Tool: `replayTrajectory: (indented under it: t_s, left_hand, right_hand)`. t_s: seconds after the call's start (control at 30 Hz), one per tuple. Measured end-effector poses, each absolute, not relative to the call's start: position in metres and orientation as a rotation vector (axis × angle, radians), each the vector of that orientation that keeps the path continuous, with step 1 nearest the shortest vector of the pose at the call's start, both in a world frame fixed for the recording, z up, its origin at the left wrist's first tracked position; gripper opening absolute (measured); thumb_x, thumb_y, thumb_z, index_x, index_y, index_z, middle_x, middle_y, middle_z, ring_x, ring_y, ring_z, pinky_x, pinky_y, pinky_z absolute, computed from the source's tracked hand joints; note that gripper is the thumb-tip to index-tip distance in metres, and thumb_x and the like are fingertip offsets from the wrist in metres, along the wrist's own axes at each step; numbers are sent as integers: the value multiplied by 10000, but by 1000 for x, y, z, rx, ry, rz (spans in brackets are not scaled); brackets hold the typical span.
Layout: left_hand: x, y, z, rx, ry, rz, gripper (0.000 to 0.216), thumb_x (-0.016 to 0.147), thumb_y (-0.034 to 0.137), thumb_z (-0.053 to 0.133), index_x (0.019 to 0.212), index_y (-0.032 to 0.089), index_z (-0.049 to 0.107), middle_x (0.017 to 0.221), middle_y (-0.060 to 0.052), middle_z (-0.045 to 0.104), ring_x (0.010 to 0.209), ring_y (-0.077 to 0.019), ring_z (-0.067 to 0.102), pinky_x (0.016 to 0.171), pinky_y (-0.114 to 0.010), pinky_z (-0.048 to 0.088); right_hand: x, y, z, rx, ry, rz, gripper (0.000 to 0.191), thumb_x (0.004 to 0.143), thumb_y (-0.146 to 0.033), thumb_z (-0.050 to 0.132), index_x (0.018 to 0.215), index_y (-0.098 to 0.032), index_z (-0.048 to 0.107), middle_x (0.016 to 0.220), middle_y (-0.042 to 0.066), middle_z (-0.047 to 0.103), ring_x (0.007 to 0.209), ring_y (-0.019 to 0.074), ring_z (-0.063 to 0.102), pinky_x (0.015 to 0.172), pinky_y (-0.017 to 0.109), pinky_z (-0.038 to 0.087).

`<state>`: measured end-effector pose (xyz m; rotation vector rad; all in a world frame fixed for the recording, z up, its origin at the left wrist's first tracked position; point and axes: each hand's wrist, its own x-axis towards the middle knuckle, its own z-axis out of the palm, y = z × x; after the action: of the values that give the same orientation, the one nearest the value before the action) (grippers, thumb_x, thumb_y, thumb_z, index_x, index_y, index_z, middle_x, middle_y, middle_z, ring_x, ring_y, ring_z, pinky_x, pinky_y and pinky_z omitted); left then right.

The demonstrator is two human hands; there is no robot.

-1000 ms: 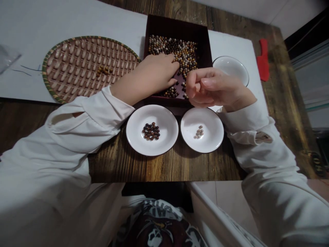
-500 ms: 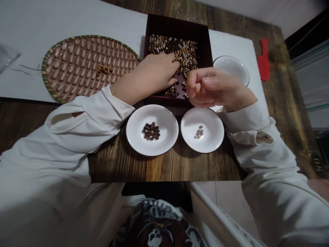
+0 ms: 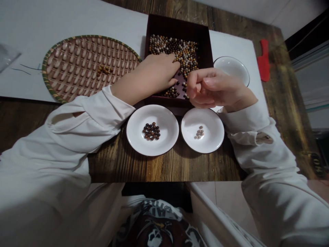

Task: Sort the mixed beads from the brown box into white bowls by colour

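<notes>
My left hand [image 3: 156, 73] reaches over the front left of a dark red box [image 3: 180, 27] that holds many small round beads [image 3: 189, 55] in brown, yellow and whitish tones. Its thumb stands apart from the bent fingers, and some fingertips are hidden. Curled fingers close my right hand [image 3: 213, 85] above the box's front right corner; whether anything is inside it cannot be seen. In front of the box, a white dish [image 3: 133, 133] holds a cluster of dark brown beads [image 3: 151, 131]. A smaller white dish [image 3: 216, 137] to its right holds several pale beads [image 3: 199, 132].
On the left lies an oval woven tray [image 3: 77, 68] with a few yellow-brown beads [image 3: 104, 70]. Another white dish [image 3: 231, 68] stands behind my right hand. Farther right is a red, knife-shaped object [image 3: 263, 61]. A clear plastic bag [image 3: 7, 56] lies at the far left.
</notes>
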<state>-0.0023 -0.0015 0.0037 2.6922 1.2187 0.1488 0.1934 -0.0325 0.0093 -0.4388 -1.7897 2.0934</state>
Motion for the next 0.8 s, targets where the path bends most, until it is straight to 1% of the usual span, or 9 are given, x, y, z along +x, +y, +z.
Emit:
replayTrajectory:
  t_s: [0.13,0.23,0.33,0.43,0.5,0.67,0.8]
  left_hand:
    - [-2,-1,2,2677,1216,153,409,896,394,404,1255,295,571,1161,-60,644,1132,-310,496,934,-458,375]
    - [-2,-2,3,2651,1189,175,415,902,407,403,1277,303,548,1112,-52,665,1151,-309,468,951,-465,365]
    - [-3,-3,4,2615,1183,188,414,899,409,403,1265,294,558,1122,-59,663,1156,-315,462,959,-477,354]
    - [-3,-2,3,2596,1180,199,413,873,410,409,1248,351,571,1133,-46,658,1170,-328,463,956,-488,346]
    - [-3,0,1,2585,1173,209,443,859,429,396,1271,380,552,1113,-37,667,1202,-337,444,954,-496,342]
    - [-4,1,0,2605,1159,210,523,841,488,341,1318,373,521,1070,-37,685,1238,-346,419,938,-513,356]
    - [-4,1,0,2618,1124,210,505,852,504,331,1314,393,502,1066,-22,681,1224,-333,417,945,-506,352]
  right_hand:
    - [192,-36,12,-463,-1738,2086,219,869,-388,584,838,-173,608,581,-52,433,407,69,313,350,192,290]
    - [191,-37,12,-461,-1722,2092,229,864,-402,580,834,-176,608,570,-58,428,397,64,308,343,184,281]
    - [192,-36,11,-422,-1753,2095,229,887,-402,555,856,-178,593,570,-62,430,407,63,324,358,171,308]
    - [193,-34,10,-423,-1786,2097,213,900,-391,545,879,-181,569,593,-58,450,426,66,341,376,174,339]
    - [193,-33,9,-407,-1780,2099,234,902,-404,542,879,-172,556,602,-58,447,429,64,350,373,174,339]
    - [194,-34,11,-494,-1806,2102,267,901,-446,540,872,-182,508,615,-63,440,440,58,364,394,176,354]
    - [194,-33,10,-485,-1803,2102,253,889,-434,561,868,-184,527,595,-64,441,433,65,371,394,183,353]
